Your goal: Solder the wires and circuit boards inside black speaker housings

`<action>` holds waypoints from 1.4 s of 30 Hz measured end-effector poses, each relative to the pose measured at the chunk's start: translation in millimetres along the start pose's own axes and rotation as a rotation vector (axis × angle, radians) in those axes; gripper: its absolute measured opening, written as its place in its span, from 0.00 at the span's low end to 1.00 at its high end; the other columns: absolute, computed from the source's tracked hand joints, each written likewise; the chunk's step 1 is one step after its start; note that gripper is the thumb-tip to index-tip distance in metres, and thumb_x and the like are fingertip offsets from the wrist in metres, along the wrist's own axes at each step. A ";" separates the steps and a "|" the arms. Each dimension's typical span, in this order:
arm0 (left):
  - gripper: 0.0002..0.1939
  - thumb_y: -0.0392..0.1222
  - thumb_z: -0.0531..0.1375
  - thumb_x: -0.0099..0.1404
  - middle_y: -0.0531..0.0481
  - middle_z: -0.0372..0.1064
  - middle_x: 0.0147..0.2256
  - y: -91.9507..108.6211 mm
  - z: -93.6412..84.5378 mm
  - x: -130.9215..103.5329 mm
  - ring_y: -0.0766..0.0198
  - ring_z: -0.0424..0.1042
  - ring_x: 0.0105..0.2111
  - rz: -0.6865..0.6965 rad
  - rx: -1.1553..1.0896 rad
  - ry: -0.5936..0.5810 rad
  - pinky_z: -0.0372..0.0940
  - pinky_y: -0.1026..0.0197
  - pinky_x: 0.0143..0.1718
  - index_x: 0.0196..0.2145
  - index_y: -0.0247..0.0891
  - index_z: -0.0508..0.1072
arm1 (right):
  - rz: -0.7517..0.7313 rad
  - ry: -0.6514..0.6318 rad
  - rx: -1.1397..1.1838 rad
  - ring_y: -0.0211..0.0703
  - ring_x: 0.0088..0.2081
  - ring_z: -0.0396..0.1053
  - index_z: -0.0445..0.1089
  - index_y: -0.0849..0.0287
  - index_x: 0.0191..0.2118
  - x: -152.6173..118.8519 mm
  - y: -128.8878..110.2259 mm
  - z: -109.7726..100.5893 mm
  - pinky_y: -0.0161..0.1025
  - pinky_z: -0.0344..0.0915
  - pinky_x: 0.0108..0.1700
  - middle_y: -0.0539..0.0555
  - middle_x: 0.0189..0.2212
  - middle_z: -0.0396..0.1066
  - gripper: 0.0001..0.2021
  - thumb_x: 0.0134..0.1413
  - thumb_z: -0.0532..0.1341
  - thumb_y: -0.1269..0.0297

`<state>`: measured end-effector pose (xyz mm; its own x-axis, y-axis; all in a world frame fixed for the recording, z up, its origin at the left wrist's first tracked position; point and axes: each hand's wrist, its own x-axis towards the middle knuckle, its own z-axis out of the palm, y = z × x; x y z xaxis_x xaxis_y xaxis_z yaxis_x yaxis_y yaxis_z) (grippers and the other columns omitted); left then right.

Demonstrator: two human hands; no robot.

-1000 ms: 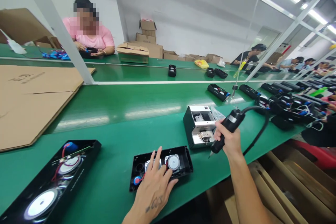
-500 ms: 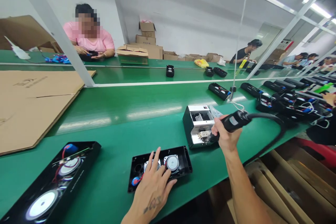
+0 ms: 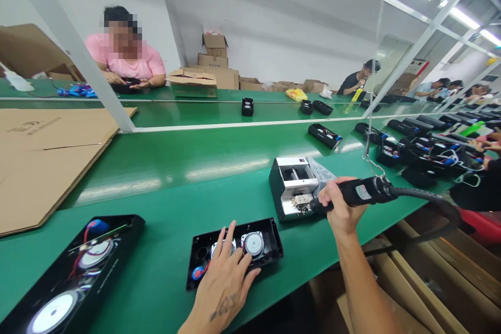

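Note:
My left hand (image 3: 227, 276) lies with fingers spread over a black speaker housing (image 3: 274, 242) on the green bench. One round speaker (image 3: 253, 244) shows beside its fingers, and a second is partly covered. Wrapped in my right hand (image 3: 342, 209) is a black electric screwdriver (image 3: 366, 191), held sideways with its tip pointing left. That tip is at the front of a black and silver screw feeder (image 3: 295, 188); whether it touches a screw is too small to tell. A larger black housing with speakers (image 3: 74, 271) rests at the lower left.
Flat cardboard (image 3: 50, 162) covers the left side. A white post (image 3: 94, 78) rises behind it. Several housings (image 3: 422, 151) crowd the right. Cardboard boxes (image 3: 422, 271) stand below the bench edge. Across the bench sits a person in pink (image 3: 127, 68).
The view has shifted slightly, so most things sit further left. The screwdriver's rear end has swung right and is more level, its tip still at the feeder. My left hand stays on the housing.

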<state>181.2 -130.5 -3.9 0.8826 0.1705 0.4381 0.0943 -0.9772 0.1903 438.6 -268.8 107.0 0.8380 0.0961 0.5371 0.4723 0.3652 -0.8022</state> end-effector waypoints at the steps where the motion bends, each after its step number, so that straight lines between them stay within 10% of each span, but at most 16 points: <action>1: 0.09 0.47 0.60 0.78 0.45 0.80 0.44 0.2 0.6 -0.3 0.35 0.52 0.77 -0.003 -0.003 0.001 0.58 0.26 0.73 0.44 0.42 0.78 | 0.000 -0.006 0.000 0.36 0.17 0.63 0.70 0.54 0.38 2.9 0.7 2.1 0.38 0.63 0.21 0.40 0.18 0.65 0.13 0.58 0.74 0.58; 42: 0.10 0.46 0.60 0.78 0.45 0.78 0.42 0.7 3.5 -2.2 0.34 0.50 0.77 -0.020 -0.020 -0.014 0.57 0.24 0.73 0.42 0.41 0.78 | 0.058 -0.096 -0.038 0.35 0.15 0.64 0.69 0.54 0.35 5.8 12.9 10.4 0.35 0.62 0.20 0.40 0.15 0.66 0.14 0.57 0.74 0.58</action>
<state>180.9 -132.0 -7.8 0.8870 0.1883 0.4216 0.1033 -0.9709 0.2163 446.7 -253.9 102.4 0.8350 0.2049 0.5106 0.4353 0.3216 -0.8409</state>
